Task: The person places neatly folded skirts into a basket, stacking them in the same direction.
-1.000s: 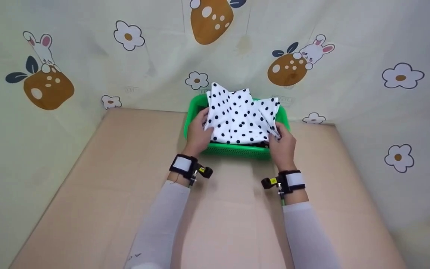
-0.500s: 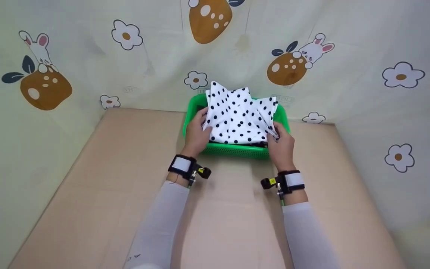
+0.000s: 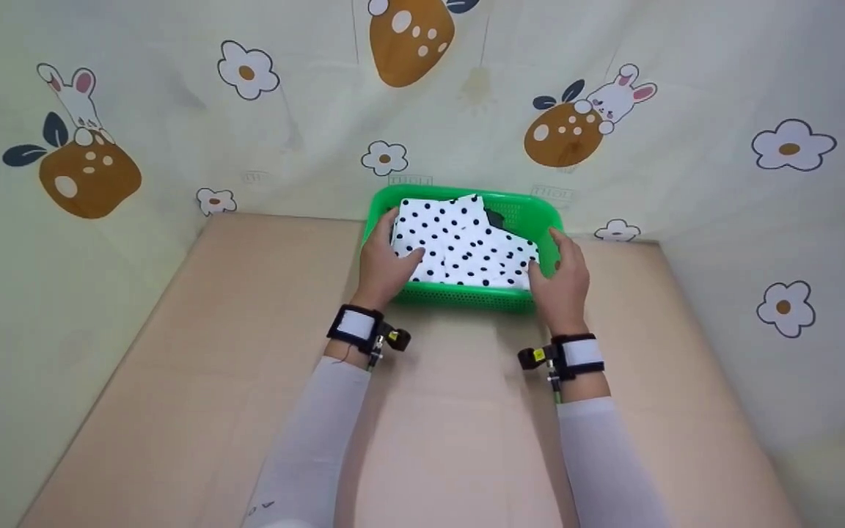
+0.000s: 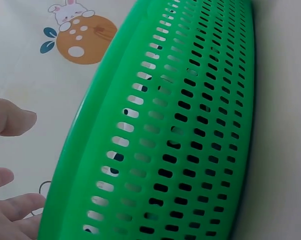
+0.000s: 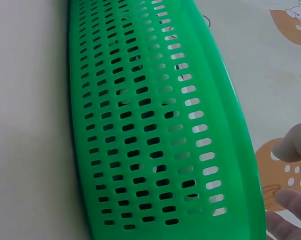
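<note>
The white cloth with black dots [image 3: 459,246] lies folded inside a green perforated plastic basket [image 3: 459,297]; what kind of cloth it is cannot be told. My left hand [image 3: 384,268] is over the basket's left side, thumb apart from the fingers and near the cloth's left edge. On the other side, my right hand [image 3: 563,282] is spread around the right rim, its thumb near the cloth's right corner. Both wrist views show the basket's front wall [image 4: 160,130] filling the middle, with thumb and fingertips apart above the rim and nothing gripped between them.
Part of a dark item [image 3: 494,218] shows under the cloth. The basket stands at the back of a tan tabletop [image 3: 452,425], close to a patterned wall covering [image 3: 305,132]. A strapped camera [image 3: 356,326] is on each wrist.
Both hands have let go of the dotted cloth, which has dropped from standing above the rim to lying down in the basket. The right hand's fingers have spread outward to the right.
</note>
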Motion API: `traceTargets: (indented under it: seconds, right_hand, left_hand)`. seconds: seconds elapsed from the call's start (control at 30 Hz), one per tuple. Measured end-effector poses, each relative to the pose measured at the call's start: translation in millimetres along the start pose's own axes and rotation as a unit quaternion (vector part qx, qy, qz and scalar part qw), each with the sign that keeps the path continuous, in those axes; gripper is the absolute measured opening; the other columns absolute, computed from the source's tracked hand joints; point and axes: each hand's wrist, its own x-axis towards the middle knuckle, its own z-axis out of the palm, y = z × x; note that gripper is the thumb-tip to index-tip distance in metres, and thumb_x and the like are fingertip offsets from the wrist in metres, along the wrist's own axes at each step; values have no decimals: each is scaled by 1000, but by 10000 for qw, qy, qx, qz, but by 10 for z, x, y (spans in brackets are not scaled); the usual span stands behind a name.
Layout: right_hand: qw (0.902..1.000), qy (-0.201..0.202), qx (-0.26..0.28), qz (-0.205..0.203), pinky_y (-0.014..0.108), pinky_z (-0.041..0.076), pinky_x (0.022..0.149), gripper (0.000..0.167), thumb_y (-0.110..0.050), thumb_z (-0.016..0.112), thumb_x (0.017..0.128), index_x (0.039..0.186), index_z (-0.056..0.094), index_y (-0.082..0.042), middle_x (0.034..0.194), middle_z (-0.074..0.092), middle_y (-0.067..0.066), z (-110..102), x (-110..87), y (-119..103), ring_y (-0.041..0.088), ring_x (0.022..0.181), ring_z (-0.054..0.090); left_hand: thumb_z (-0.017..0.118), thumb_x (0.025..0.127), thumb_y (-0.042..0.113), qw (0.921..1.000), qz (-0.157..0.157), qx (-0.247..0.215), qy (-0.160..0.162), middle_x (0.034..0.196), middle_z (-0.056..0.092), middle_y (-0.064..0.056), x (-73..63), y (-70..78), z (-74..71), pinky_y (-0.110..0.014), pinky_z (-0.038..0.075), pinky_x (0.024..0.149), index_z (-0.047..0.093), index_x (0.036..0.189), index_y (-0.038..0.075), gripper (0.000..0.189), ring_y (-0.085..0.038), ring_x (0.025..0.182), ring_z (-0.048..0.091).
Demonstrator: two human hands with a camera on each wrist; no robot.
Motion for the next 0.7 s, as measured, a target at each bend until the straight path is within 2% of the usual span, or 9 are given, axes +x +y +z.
traceTargets:
  seconds: [0.27, 0.4, 0.57, 0.7]
  right_hand:
    - [9997, -165, 142, 67, 51, 50, 115, 59, -6, 72, 95, 151, 55, -5, 152, 58, 17, -19, -40, -18, 32, 146, 52]
    - [9995, -312, -7, 43, 51, 44, 121, 58, -9, 71, 96, 152, 55, -6, 154, 57, 16, -34, -17, -38, 32, 148, 49]
    - [9980, -423, -209, -418, 53, 39, 125, 58, -10, 70, 97, 153, 55, -9, 155, 57, 13, -52, 59, -162, 33, 149, 48]
    - [9923, -453, -446, -1061, 52, 40, 124, 58, -14, 74, 97, 152, 56, -10, 154, 59, 13, -27, 9, -295, 33, 147, 50]
  left_hand:
    - [78, 92, 13, 10000, 29, -56, 16, 164, 48, -12, -16, 48, 3, -46, 38, 126, 42, 161, 6, 78, -29, 154, 44]
    - [77, 93, 11, 9997, 129, -206, -42, 164, 48, -12, 5, 85, 7, -46, 39, 126, 42, 161, 8, 76, -29, 154, 44]
    - [75, 96, 17, 9989, 208, -344, -252, 163, 50, -14, 47, 147, 27, -49, 42, 124, 44, 159, 11, 71, -33, 153, 46]
    - [75, 97, 21, 9986, 283, -30, -447, 162, 52, -14, 21, 176, -1, -48, 42, 124, 47, 158, 11, 68, -32, 151, 48]
